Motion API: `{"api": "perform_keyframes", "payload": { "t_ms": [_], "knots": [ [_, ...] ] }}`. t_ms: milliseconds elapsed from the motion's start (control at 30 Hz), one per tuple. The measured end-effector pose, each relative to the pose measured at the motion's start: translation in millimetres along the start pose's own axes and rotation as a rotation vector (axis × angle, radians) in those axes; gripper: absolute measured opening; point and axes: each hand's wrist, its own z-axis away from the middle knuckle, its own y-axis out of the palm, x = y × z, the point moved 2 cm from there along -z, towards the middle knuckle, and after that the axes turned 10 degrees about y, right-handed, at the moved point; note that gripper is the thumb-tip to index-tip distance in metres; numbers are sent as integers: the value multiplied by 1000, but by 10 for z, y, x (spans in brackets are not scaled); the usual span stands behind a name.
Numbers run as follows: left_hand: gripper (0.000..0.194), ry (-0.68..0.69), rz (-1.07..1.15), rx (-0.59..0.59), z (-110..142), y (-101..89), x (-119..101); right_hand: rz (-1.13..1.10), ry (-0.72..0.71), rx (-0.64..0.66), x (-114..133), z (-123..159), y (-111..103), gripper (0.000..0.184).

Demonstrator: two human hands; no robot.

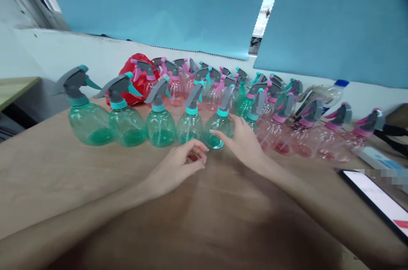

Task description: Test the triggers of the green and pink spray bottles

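My right hand (247,142) is around the right side of a green spray bottle (217,127) in the front row, its thumb across the bottle's front and its other fingers partly hidden behind. That bottle stands upright, with a turquoise collar and a grey trigger head. My left hand (186,159) hovers just in front of the row, fingers loosely curled and thumb apart, with nothing seen between them. Closest to it is another green spray bottle (189,125). More green bottles stand to the left, including one at the far end (89,123). Pink spray bottles (279,134) line up on the right.
Behind the front row, several more pink and green spray bottles crowd toward the wall beside a red plastic bag (134,68). At the right are a clear bottle with a blue cap (334,91), a phone-like device (376,197) and a white-and-blue box (379,158). Blue blinds (165,6) hang behind.
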Motion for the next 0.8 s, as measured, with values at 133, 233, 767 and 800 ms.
{"api": "perform_keyframes", "payload": {
  "t_ms": [133, 233, 767, 800],
  "knots": [
    [17, -6, 11, 20, -46, 63, -82, 93, 95, 76, 69, -98, 133, 76],
    [16, 3, -9, 21, -55, 68, -134, 93, 133, 140, 68, -135, 138, 72],
    [65, 273, -212, -205, -445, 319, -486, 291, -81, 142, 83, 618, -296, 77],
    [62, 289, -200, -186, -474, 372, -528, 305, -97, 121, 75, 654, -330, 80]
  ]
}}
